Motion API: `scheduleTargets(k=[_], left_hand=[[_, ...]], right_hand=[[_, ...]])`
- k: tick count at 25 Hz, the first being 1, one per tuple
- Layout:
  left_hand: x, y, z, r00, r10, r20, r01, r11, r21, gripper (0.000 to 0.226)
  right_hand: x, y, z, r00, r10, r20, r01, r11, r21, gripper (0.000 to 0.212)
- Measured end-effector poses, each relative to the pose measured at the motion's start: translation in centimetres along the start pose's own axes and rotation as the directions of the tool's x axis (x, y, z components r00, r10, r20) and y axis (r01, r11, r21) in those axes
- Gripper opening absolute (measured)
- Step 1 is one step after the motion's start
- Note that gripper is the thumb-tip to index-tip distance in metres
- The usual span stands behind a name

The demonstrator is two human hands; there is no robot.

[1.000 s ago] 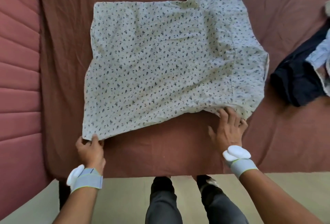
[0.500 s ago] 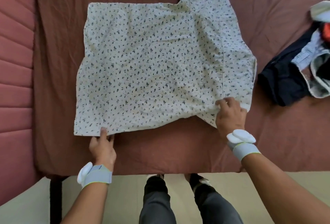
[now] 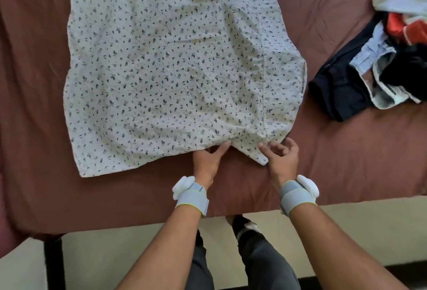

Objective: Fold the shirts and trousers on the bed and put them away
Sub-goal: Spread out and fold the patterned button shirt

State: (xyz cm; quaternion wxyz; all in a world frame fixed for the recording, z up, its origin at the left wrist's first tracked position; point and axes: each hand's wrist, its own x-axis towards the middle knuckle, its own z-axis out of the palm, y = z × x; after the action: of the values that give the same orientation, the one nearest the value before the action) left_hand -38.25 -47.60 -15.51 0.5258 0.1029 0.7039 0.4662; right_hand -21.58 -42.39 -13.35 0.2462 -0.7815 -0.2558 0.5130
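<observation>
A white shirt with a small dark leaf print [image 3: 175, 77] lies spread flat on the brown bed sheet [image 3: 129, 199], one short sleeve pointing at me near the bed's front edge. My left hand [image 3: 209, 159] reaches in with straight fingers and touches the shirt's edge where that sleeve meets the body. My right hand [image 3: 283, 158] is on the sleeve's other side, its fingers curled and pinching the sleeve's end. The far sleeve runs out of view at the top.
A loose pile of clothes sits at the right of the bed: dark navy trousers [image 3: 342, 88], a light blue denim piece [image 3: 372, 58] and an orange garment [image 3: 402, 21]. The bed's front edge and pale floor [image 3: 346, 232] are just below my wrists.
My left hand let go of the shirt's bottom left corner and moved right to the near sleeve. My right hand shifted slightly and now pinches that sleeve. The shirt lies flatter.
</observation>
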Motion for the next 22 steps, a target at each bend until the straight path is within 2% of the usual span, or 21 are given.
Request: scheduleTargets(k=[3,4,6,8,10,12,14,15,16,18,20,22], left_hand=[[0.1,0.2,-0.2,0.995,0.084,-0.053,-0.07,0.972,0.224,0.083],[0.1,0.2,-0.2,0.991,0.125,-0.037,-0.11,0.954,0.277,0.081],[0.1,0.5,-0.5,0.976,0.218,-0.024,-0.195,0.91,0.365,0.069],[0.0,0.6,-0.8,0.945,0.326,-0.03,-0.282,0.856,0.433,0.058],[0.0,0.5,-1.2,0.93,0.366,-0.025,-0.311,0.824,0.473,0.048],[0.1,0.1,-1.4,0.97,0.24,-0.032,-0.2,0.868,0.455,0.04],[-0.4,0.0,-1.6,0.999,-0.049,-0.002,0.048,0.959,0.279,0.03],[-1.1,-0.1,-1.8,0.981,-0.188,0.058,0.172,0.963,0.206,0.03],[-1.7,-0.4,-2.2,0.946,-0.295,0.131,0.266,0.942,0.203,0.034],[-3.5,-1.1,-3.0,0.851,-0.457,0.258,0.385,0.878,0.286,0.04],[-5.3,-1.8,-3.6,0.786,-0.513,0.345,0.424,0.854,0.302,0.052],[-6.6,-2.2,-3.7,0.768,-0.517,0.378,0.435,0.854,0.285,0.055]], right_hand=[[1.0,0.4,-0.3,0.991,0.127,-0.036,-0.125,0.99,0.058,0.101],[1.3,0.4,-0.5,0.984,0.176,-0.018,-0.173,0.979,0.106,0.097],[1.4,-0.1,-0.6,0.975,0.218,0.053,-0.224,0.954,0.198,0.07],[0.8,-0.5,-0.9,0.975,0.148,0.169,-0.181,0.962,0.205,0.043],[-0.1,-0.4,-1.1,0.954,0.03,0.299,-0.085,0.981,0.174,0.039],[-0.1,-0.2,-1.3,0.926,-0.066,0.372,0.047,0.997,0.058,0.041],[0.4,-0.3,-2.0,0.899,-0.08,0.431,0.158,0.976,-0.148,0.047],[0.6,-0.5,-2.6,0.877,-0.039,0.479,0.173,0.956,-0.238,0.056],[0.9,-0.5,-3.3,0.859,0.034,0.51,0.159,0.931,-0.329,0.067],[1.1,-0.5,-4.7,0.808,0.211,0.55,0.12,0.855,-0.504,0.079],[0.6,-0.9,-6.3,0.724,0.357,0.59,0.073,0.811,-0.581,0.065],[0.5,-1.9,-7.9,0.684,0.434,0.587,0.004,0.802,-0.597,0.047]])
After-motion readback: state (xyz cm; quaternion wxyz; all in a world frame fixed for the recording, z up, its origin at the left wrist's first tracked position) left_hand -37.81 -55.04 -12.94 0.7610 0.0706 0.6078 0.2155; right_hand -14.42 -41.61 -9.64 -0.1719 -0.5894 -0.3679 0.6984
